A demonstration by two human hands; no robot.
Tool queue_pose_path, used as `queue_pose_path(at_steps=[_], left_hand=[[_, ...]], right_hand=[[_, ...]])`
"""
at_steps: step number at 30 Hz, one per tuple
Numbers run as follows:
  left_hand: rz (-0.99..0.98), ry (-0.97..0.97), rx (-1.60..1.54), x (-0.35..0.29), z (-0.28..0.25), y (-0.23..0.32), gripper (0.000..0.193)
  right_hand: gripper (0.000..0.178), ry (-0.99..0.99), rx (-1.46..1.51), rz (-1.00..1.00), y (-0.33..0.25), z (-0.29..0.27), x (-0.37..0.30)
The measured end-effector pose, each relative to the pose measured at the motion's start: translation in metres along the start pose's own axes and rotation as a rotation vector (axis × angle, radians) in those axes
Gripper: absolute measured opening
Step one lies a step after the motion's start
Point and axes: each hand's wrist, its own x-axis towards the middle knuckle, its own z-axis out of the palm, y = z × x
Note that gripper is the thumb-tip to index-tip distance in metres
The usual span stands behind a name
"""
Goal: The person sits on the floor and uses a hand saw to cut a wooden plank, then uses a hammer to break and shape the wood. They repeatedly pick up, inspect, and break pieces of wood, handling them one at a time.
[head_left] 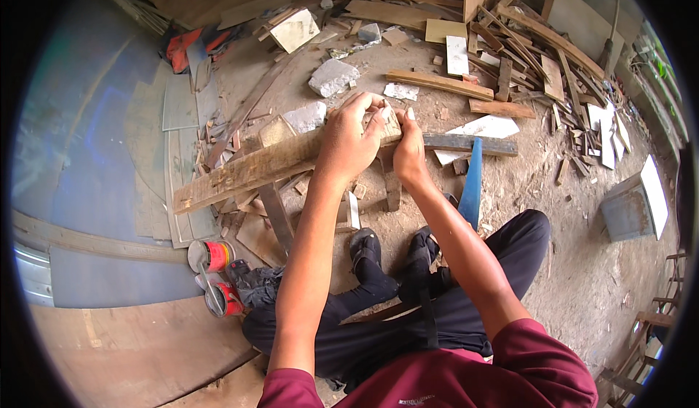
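Note:
A long, rough wooden plank (251, 171) slants across in front of me, its near end low on the left. My left hand (351, 140) is closed over its right-hand end, thumb and forefinger drawn close together; whether something small sits between them is too fine to make out. Against the same end my right hand (410, 149) is wrapped, thumb up along the wood and the other fingers mostly hidden. Under and beyond the plank runs a dark wooden bar (491, 145). A blue tapered blade (472, 186), like a handsaw's, stands beside my right forearm.
Concrete chunks (333, 78) and scrap wood (429, 82) litter the ground ahead, with a heap of offcuts (520, 51) at far right. Red paint cans (216, 255) stand at left by a plywood sheet (138, 350). A grey bin (630, 204) is on the right.

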Motion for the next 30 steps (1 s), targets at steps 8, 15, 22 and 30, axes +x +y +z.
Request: queue_pose_path(at_steps=[8,15,22,30], left_hand=[[0.014,0.002,-0.013,0.002,0.004,0.000,0.016],[0.007,0.035,-0.016,0.003,0.010,0.005,0.015],[0.006,0.041,-0.003,0.005,0.012,0.008,0.018],[-0.039,0.068,-0.023,-0.001,0.015,-0.002,0.020]], right_hand=[[0.059,0.017,-0.025,-0.036,-0.007,0.001,-0.003],[0.064,0.020,-0.010,-0.009,0.000,-0.010,-0.004],[0.057,0.342,-0.302,0.201,0.116,-0.104,-0.043],[0.047,-0.008,-1.087,0.976,0.198,-0.198,-0.196]])
